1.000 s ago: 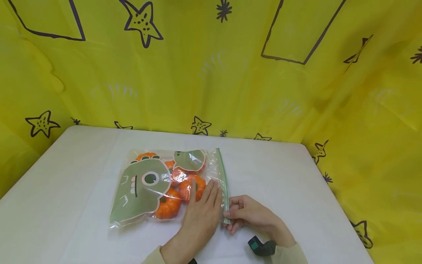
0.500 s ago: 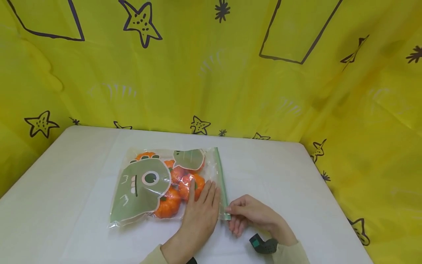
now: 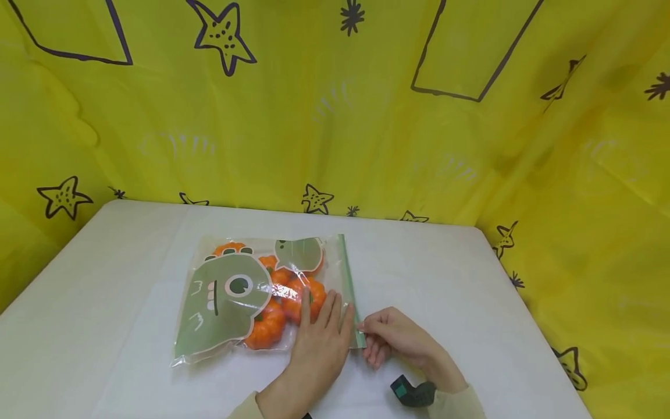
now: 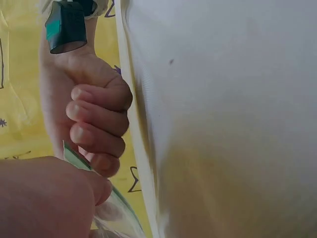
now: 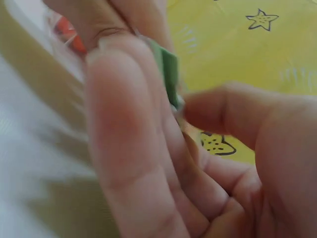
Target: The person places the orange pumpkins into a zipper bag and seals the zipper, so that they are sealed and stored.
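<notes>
A clear zip bag (image 3: pixel 222 305) with a green one-eyed monster print lies flat on the white table. Inside it are several small orange pumpkins (image 3: pixel 266 327). My left hand (image 3: pixel 320 348) rests on the bag near its right end, fingers straight, over the plastic beside the nearest pumpkins. With thumb and fingertips my right hand (image 3: pixel 400 340) pinches the near corner of the green zip strip (image 3: pixel 344 262). Close up in the right wrist view, the green strip (image 5: pixel 169 72) sits between thumb and fingers. In the left wrist view the right hand's other fingers (image 4: pixel 96 119) are curled.
The white table (image 3: pixel 429 267) reaches back to a yellow curtain (image 3: pixel 282 128) with drawn stars, which also hangs at both sides. A dark wrist camera (image 3: pixel 412 391) is strapped to my right wrist, near the tabletop.
The right hand's grip has shifted slightly up along the near end of the zip strip. The far end of the strip has moved a little left. The left hand has stayed on the bag.
</notes>
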The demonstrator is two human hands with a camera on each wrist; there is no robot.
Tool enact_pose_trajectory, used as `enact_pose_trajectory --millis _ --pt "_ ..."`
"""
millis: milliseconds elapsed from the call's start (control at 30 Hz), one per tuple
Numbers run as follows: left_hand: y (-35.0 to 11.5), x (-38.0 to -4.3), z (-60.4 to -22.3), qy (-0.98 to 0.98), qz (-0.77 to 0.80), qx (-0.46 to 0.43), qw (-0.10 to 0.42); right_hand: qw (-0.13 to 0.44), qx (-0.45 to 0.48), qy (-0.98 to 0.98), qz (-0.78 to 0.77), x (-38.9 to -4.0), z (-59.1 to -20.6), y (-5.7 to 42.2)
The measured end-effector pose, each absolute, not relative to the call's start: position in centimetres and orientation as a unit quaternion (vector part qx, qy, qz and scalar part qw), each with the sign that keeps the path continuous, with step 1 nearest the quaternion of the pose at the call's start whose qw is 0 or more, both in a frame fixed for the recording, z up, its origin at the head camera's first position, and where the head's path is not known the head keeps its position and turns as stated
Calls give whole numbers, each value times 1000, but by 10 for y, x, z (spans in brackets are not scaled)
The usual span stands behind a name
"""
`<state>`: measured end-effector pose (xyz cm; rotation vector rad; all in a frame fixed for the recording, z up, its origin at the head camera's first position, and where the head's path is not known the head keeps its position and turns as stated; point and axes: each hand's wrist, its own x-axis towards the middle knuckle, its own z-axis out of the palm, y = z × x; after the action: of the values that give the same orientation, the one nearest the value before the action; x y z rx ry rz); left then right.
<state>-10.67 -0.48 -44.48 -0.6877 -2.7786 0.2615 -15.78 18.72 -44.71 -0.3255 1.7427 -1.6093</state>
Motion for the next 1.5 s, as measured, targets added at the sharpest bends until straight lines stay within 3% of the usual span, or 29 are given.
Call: enact_pose_trajectory --millis 200,533,800,1500 --pt "-4 -104 -440 -957 91 -244 127 323 -82 691 -641 -161 -446 182" --pt "0 -91 -428 -958 106 -265 39 285 -51 712 -640 -170 -450 182" --pt "1 -81 -425 -953 95 -283 51 250 -22 739 -626 -179 -452 182" --pt "1 -65 -419 -935 71 -346 -33 179 45 731 -657 -189 -456 196"
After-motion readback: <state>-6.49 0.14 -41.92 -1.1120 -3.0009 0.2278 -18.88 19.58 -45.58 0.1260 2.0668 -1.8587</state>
